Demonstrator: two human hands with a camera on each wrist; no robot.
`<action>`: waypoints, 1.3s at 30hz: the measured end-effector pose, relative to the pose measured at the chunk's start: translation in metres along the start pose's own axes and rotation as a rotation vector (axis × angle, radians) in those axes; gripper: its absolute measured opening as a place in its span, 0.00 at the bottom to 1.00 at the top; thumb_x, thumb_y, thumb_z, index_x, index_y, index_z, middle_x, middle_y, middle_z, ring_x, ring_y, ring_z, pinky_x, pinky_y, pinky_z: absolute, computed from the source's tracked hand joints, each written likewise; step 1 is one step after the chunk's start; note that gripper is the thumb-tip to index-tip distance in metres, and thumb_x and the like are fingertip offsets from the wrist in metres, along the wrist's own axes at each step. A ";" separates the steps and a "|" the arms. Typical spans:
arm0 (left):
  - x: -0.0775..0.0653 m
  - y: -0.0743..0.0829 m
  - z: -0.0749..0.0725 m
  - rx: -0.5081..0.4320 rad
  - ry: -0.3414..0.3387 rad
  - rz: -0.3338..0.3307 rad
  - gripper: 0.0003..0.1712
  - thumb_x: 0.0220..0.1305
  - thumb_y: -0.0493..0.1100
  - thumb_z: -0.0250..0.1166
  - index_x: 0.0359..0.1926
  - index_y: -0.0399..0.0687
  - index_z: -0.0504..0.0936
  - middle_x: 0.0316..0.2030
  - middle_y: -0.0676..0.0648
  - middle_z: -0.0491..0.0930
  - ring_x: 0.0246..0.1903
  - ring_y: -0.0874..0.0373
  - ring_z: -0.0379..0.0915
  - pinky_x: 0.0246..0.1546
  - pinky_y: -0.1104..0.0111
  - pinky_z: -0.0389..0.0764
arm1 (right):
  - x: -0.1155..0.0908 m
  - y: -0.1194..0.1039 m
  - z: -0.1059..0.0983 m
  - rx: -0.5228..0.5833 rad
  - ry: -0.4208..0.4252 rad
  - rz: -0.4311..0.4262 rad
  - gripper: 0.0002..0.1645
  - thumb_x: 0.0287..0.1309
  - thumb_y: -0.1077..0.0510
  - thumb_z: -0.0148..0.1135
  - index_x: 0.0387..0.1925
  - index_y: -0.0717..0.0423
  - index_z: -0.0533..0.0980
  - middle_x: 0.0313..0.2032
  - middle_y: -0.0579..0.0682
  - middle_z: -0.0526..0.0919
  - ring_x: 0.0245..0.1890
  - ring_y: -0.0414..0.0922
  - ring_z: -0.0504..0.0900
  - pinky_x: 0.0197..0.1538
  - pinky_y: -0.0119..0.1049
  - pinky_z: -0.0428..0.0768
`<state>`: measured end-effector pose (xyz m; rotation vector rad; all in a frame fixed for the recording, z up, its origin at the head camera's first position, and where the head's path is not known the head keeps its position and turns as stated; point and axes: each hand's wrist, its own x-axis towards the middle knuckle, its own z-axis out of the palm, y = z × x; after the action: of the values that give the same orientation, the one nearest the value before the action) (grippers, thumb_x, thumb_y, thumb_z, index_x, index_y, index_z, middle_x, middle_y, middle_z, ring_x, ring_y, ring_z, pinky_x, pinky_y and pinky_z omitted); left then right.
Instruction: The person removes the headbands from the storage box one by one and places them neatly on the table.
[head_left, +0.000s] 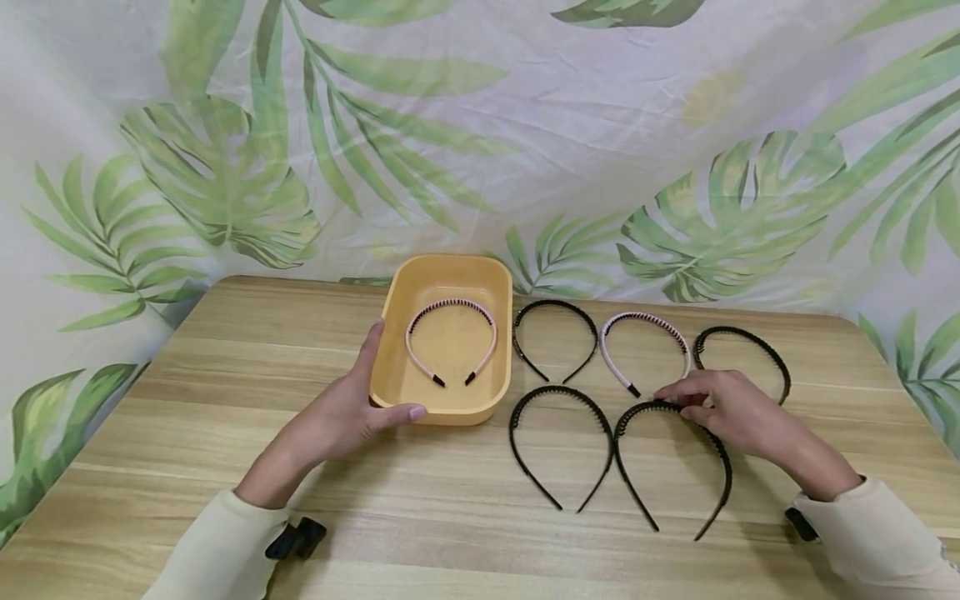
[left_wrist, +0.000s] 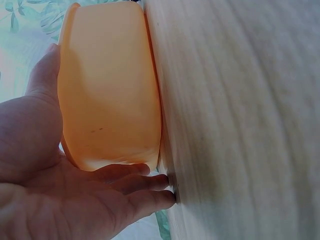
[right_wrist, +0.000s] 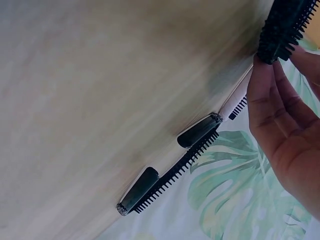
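My left hand [head_left: 341, 417] holds a yellow plastic box [head_left: 442, 417] at its near left corner, thumb along the near rim and fingers along the left wall. Inside the box lies one pink headband [head_left: 451, 302] with dark teeth. My right hand [head_left: 738, 408] pinches the top of a black toothed headband [head_left: 727, 475], the nearer right one in the head view. The right wrist view shows fingers and thumb at this headband's toothed band [right_wrist: 282, 32]. To its left lies another black headband [head_left: 514, 442], its curve pointing away from me.
A back row right of the box holds a black headband [head_left: 557, 302], a pink headband [head_left: 645, 317] and another black headband [head_left: 783, 367], partly behind my right hand. The wooden table [head_left: 420, 533] meets a leaf-patterned cloth [head_left: 585, 167] at the back.
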<state>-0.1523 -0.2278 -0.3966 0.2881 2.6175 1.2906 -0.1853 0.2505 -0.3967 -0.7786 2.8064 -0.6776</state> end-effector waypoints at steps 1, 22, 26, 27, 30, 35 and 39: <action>0.000 0.000 0.000 0.000 0.001 0.002 0.73 0.63 0.54 0.77 0.85 0.58 0.27 0.76 0.30 0.62 0.64 0.42 0.75 0.68 0.44 0.69 | 0.000 0.000 0.000 0.003 0.001 0.002 0.19 0.58 0.73 0.68 0.48 0.55 0.89 0.41 0.47 0.91 0.35 0.30 0.78 0.35 0.30 0.78; -0.001 0.000 -0.001 -0.014 -0.003 0.001 0.72 0.63 0.55 0.77 0.85 0.60 0.28 0.75 0.30 0.64 0.63 0.42 0.76 0.67 0.44 0.70 | 0.003 -0.004 -0.001 -0.021 0.034 -0.019 0.20 0.56 0.74 0.70 0.50 0.61 0.87 0.31 0.39 0.84 0.33 0.31 0.79 0.35 0.31 0.79; -0.002 0.001 -0.001 -0.011 -0.003 0.002 0.72 0.63 0.54 0.77 0.85 0.57 0.27 0.74 0.30 0.65 0.62 0.44 0.78 0.67 0.45 0.71 | 0.005 -0.007 -0.004 -0.040 0.049 -0.032 0.19 0.56 0.72 0.71 0.51 0.62 0.87 0.30 0.37 0.84 0.33 0.32 0.80 0.36 0.33 0.80; -0.002 0.001 -0.001 -0.010 -0.002 0.001 0.72 0.63 0.54 0.77 0.85 0.57 0.27 0.74 0.30 0.65 0.62 0.44 0.78 0.67 0.45 0.71 | 0.006 -0.008 -0.005 -0.046 0.054 -0.036 0.19 0.57 0.72 0.72 0.51 0.62 0.87 0.30 0.37 0.83 0.33 0.32 0.80 0.37 0.33 0.80; -0.003 0.002 -0.001 -0.017 -0.002 0.000 0.72 0.63 0.53 0.77 0.85 0.56 0.28 0.74 0.30 0.66 0.62 0.44 0.78 0.67 0.46 0.71 | 0.009 -0.012 -0.007 -0.054 0.059 -0.040 0.19 0.57 0.71 0.72 0.51 0.61 0.87 0.30 0.38 0.83 0.34 0.33 0.80 0.37 0.33 0.80; -0.003 0.003 -0.001 -0.015 0.001 -0.003 0.72 0.63 0.53 0.77 0.85 0.57 0.28 0.74 0.30 0.66 0.61 0.45 0.79 0.66 0.47 0.72 | 0.015 -0.018 -0.012 -0.065 0.063 -0.039 0.19 0.59 0.69 0.71 0.53 0.61 0.86 0.31 0.38 0.84 0.34 0.35 0.80 0.37 0.34 0.79; -0.003 0.002 -0.001 -0.011 0.003 -0.004 0.72 0.63 0.53 0.77 0.85 0.58 0.29 0.74 0.30 0.66 0.61 0.45 0.79 0.66 0.46 0.72 | 0.018 -0.024 -0.016 -0.076 0.076 -0.040 0.19 0.60 0.69 0.71 0.54 0.62 0.85 0.32 0.39 0.84 0.34 0.35 0.80 0.38 0.36 0.80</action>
<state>-0.1499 -0.2282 -0.3947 0.2800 2.6112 1.3045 -0.1941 0.2290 -0.3722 -0.8412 2.9078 -0.6229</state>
